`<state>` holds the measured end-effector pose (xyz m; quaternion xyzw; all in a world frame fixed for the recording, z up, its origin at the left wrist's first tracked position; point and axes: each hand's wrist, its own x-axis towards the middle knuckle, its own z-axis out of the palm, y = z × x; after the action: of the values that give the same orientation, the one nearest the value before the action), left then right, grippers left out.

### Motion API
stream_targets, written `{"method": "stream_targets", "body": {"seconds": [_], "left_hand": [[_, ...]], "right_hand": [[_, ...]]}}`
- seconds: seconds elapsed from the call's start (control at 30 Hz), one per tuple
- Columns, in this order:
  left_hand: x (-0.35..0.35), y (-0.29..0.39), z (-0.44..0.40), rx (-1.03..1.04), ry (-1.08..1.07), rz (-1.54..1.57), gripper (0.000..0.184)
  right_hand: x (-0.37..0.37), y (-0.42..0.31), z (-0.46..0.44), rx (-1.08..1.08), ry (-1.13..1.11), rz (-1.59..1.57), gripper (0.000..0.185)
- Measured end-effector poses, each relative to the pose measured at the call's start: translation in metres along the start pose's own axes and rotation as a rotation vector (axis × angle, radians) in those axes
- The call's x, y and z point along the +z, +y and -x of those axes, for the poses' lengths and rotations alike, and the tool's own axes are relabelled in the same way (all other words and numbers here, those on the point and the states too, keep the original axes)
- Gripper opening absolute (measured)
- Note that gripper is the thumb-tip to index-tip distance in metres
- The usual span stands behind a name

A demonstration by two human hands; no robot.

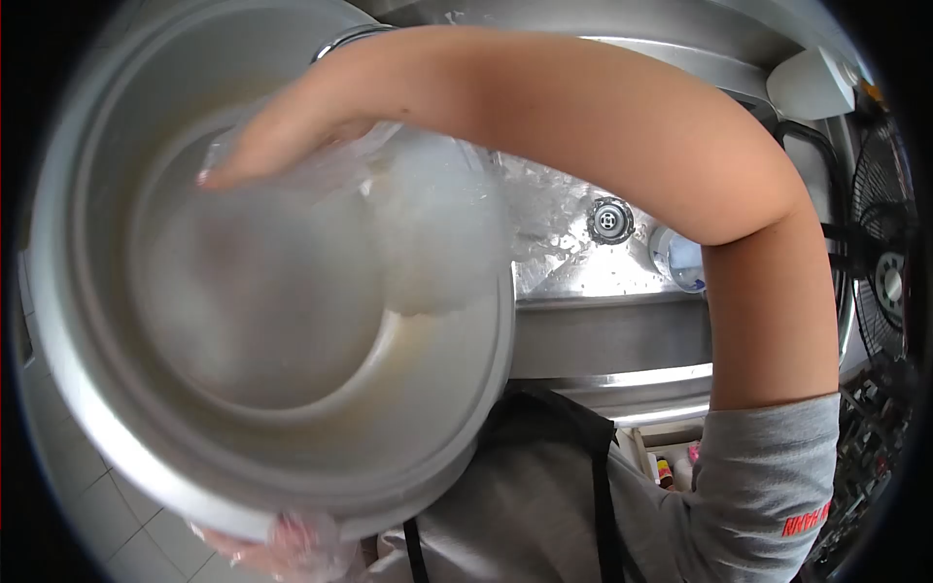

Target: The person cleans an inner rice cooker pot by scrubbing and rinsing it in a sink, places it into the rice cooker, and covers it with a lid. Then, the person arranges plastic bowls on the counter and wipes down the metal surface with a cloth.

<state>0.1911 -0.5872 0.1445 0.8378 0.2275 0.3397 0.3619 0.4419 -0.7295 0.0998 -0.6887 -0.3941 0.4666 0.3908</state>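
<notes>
A large grey metal pot [442, 408] is tilted over the sink's edge, its wide mouth facing the camera. My right hand [292, 146], in a clear plastic glove, reaches across the top of the pot's mouth; motion blur and plastic hide most of its fingers. Whitish cloudy liquid [428, 233] lies toward the pot's right side, and clear water [554, 219] spills from there into the sink. Below, my left hand [292, 549], also in clear plastic, grips the pot's bottom rim.
The steel sink [622, 335] has a round drain [610, 221]. A clear container with blue marks [677, 259] sits beside the drain. At the upper right is a white container [812, 85], with a black fan [884, 282] at the far right.
</notes>
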Motion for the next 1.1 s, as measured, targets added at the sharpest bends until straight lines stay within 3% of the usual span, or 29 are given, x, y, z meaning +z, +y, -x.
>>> {"method": "stream_targets", "body": {"seconds": [0.17, 0.5, 0.57, 0.63, 0.7, 0.8, 0.9, 1.0, 1.1], "left_hand": [[0.017, -0.01, -0.011, -0.018, 0.07, -0.133, 0.041], [0.014, -0.014, -0.019, -0.009, 0.107, -0.213, 0.042], [0.013, -0.01, -0.02, 0.001, 0.103, -0.198, 0.043], [0.012, -0.008, -0.022, 0.007, 0.093, -0.179, 0.043], [0.015, -0.005, -0.023, 0.016, 0.089, -0.154, 0.043], [0.017, 0.001, -0.023, 0.027, 0.075, -0.113, 0.044], [0.024, 0.005, -0.025, 0.029, 0.049, -0.057, 0.044], [0.032, 0.022, -0.023, 0.012, 0.034, -0.007, 0.045], [0.036, 0.035, -0.015, -0.027, 0.026, 0.133, 0.048]], "right_hand": [[-0.03, 0.044, -0.015, 0.001, -0.11, 0.059, 0.08], [-0.029, 0.094, -0.046, -0.355, -0.254, 0.056, 0.072], [-0.029, 0.094, -0.039, -0.314, -0.193, 0.141, 0.071], [-0.021, 0.085, -0.021, -0.015, -0.02, 0.368, 0.098], [-0.018, 0.102, -0.043, 0.013, 0.002, 0.339, 0.107], [0.005, 0.115, -0.069, -0.046, 0.198, 0.276, 0.101], [0.045, 0.177, -0.134, -0.236, 0.77, 0.279, 0.083], [0.079, 0.196, -0.151, -0.051, 0.713, 0.038, 0.063], [0.13, 0.178, -0.141, 0.142, 0.556, -0.26, 0.056]]}}
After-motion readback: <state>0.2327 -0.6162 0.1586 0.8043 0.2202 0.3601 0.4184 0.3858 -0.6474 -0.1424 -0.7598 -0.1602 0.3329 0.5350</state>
